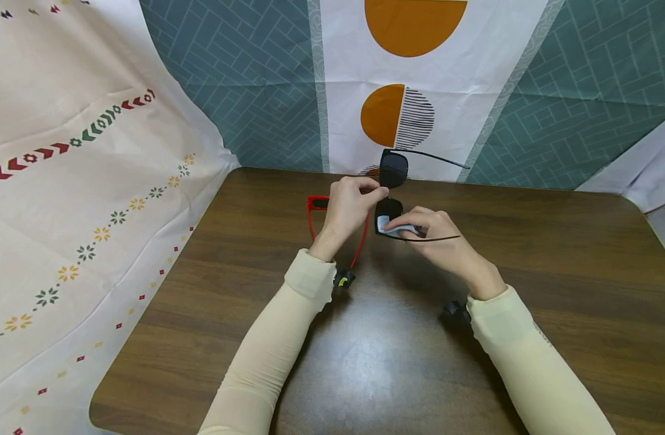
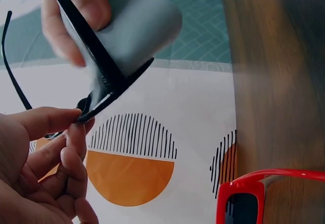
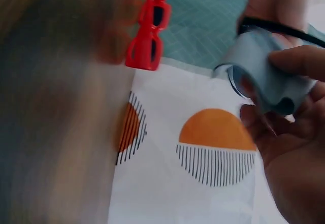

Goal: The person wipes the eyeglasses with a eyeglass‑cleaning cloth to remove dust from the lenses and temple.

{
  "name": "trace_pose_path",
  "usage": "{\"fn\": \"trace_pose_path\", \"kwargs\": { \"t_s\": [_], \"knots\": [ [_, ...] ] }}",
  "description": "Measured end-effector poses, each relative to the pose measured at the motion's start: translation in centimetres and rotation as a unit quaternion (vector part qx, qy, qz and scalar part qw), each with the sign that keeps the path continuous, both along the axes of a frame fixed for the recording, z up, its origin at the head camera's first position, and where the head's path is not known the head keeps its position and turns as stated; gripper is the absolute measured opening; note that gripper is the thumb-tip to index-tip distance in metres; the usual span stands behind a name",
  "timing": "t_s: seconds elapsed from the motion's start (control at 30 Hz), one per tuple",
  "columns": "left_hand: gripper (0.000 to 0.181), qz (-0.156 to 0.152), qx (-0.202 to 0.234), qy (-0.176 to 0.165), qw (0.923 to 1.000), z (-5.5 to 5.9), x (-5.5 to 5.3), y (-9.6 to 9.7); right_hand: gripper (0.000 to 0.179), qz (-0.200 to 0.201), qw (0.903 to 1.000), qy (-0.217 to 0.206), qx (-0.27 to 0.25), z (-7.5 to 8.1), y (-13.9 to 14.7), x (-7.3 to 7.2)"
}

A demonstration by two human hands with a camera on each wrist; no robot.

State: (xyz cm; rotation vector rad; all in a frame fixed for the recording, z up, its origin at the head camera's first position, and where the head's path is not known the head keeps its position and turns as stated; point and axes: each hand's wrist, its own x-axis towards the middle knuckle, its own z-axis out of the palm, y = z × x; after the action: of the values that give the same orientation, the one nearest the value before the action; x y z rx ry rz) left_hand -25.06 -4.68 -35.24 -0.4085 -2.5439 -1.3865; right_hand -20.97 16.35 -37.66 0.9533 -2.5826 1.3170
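A pair of black sunglasses point(image 1: 393, 169) is held up over the far part of the table, its temples unfolded and pointing right. My left hand point(image 1: 350, 204) pinches the frame near the bridge between thumb and index finger. In the right hand point(image 1: 434, 232) is a light grey-blue cloth point(image 2: 147, 31), pressed around the lower lens. The right wrist view shows that cloth point(image 3: 264, 69) folded over the lens, with the thumb on top. One black temple point(image 2: 86, 31) passes in front of the right hand in the left wrist view.
Red sunglasses point(image 1: 317, 203) lie on the wooden table point(image 1: 245, 254), behind and partly hidden by my left hand. A patterned curtain point(image 1: 245, 84) hangs along the table's back edge, and a cream patterned cloth point(image 1: 93, 199) drapes on the left.
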Motion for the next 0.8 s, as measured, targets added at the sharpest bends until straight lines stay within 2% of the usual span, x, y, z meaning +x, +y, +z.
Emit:
{"fn": "trace_pose_path", "kwargs": {
  "t_s": [0.1,0.2,0.27,0.33,0.4,0.47,0.53,0.63,0.8],
  "knots": [
    [0.016,0.004,0.003,-0.005,1.0000,0.0,-0.1,-0.1,0.020,-0.043,0.9983,-0.036,-0.020,0.8,1.2,-0.3],
    [0.016,0.009,0.003,-0.008,0.9999,0.0,-0.2,-0.1,0.021,-0.125,0.9872,-0.069,-0.071,1.9,2.2,-0.4],
    [0.015,0.010,0.003,-0.010,0.9999,0.0,-0.3,-0.1,0.021,-0.170,0.9759,-0.062,-0.121,2.5,2.4,-0.2],
    [0.015,0.009,0.003,-0.011,0.9999,0.0,-0.3,-0.1,0.022,-0.188,0.9693,-0.012,-0.158,2.6,2.0,0.0],
    [0.016,0.010,0.005,-0.012,0.9999,-0.1,-0.3,-0.1,0.025,-0.166,0.9697,0.074,-0.163,2.1,1.2,0.0],
    [0.015,0.015,0.006,-0.010,0.9998,-0.2,-0.3,-0.1,0.030,-0.128,0.9683,0.165,-0.137,1.3,0.2,-0.1],
    [0.015,0.020,0.007,-0.009,0.9997,-0.2,-0.3,-0.2,0.037,-0.083,0.9645,0.229,-0.103,0.3,-0.9,-0.2],
    [0.015,0.020,0.013,-0.017,0.9996,-0.2,-0.2,-0.2,0.044,-0.046,0.9623,0.263,-0.053,-0.9,-2.0,-0.2],
    [0.017,0.002,0.012,-0.033,0.9994,0.0,-0.1,0.2,0.046,-0.053,0.9583,0.281,-0.001,-1.9,-2.4,0.0]
  ]
}}
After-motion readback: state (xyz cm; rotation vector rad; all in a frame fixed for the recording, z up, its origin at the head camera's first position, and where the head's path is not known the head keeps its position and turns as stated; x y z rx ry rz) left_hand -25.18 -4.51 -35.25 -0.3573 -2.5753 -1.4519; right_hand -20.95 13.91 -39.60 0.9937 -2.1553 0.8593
